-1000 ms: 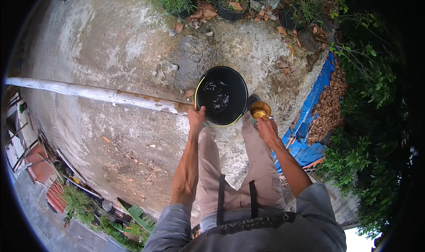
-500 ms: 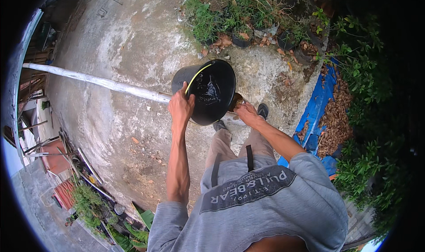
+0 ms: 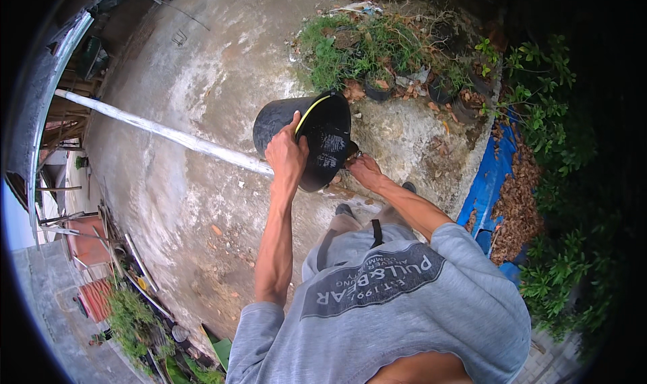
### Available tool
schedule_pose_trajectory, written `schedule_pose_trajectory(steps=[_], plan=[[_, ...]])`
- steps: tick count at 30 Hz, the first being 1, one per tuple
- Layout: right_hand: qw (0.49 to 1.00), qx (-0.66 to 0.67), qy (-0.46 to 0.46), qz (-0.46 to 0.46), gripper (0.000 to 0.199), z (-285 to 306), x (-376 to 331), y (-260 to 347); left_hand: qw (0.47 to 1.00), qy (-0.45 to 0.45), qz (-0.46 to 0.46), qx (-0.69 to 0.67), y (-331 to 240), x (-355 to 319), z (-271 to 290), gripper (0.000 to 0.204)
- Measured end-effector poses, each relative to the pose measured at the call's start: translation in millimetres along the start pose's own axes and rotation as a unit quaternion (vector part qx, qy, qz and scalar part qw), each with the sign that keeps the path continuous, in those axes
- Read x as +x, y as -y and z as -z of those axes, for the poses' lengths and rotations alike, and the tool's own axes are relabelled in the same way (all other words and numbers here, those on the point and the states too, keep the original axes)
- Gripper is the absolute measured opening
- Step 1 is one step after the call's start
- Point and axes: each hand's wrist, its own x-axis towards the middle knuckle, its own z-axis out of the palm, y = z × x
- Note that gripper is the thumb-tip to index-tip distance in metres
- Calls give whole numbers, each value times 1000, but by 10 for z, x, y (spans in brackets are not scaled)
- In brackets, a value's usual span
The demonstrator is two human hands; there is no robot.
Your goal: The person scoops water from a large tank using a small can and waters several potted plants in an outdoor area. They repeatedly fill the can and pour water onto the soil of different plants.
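Note:
In the middle, a black bucket (image 3: 275, 126) with a thin yellow-green handle along its rim is tipped on its side, its mouth facing right. My left hand (image 3: 286, 155) is closed over the near left part of the rim. Wet glints show on the dark inside. At the mouth's right edge, my right hand (image 3: 366, 171) is closed around a small dark brown thing with a shiny part (image 3: 352, 153), mostly hidden by the fingers and bucket. A long whitish pole (image 3: 168, 134) runs from the left up to my left wrist, where its end is hidden.
Potted plants (image 3: 377, 53) stand among dry leaves beyond the bucket. To the right lies a blue tarp (image 3: 486, 175) with brown leaf litter (image 3: 515, 202), beside leafy shrubs (image 3: 559, 269). Stained concrete (image 3: 182, 202) lies underfoot. Sticks and a red-orange stack (image 3: 96, 296) are at lower left.
The bucket has tipped further, its mouth turning more to the right and looking narrower. Both hands keep their holds. The whole view has shifted slightly.

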Motion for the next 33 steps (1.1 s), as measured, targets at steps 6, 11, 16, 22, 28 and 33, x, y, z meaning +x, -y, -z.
schedule_pose_trajectory(steps=[6,11,16,22,28,33], plan=[[1000,-22,9,-10,27,69,54,-39,1000,-9,-16,11,-46,66,48,51],[999,-38,-32,1,20,49,40,-91,999,-19,-29,7,-72,122,24,51],[997,10,-71,-36,14,229,-133,-118,999,-3,44,-21,47,221,3,47],[976,133,-111,-133,13,354,-394,-523,854,-13,253,-455,1574,91,-743,4],[902,178,-304,-250,19,80,-1277,-960,721,-92,367,-581,2101,-760,-1294,3],[891,99,-173,-408,23,389,-2088,-995,681,-118,433,-578,2457,-1256,-1236,14]])
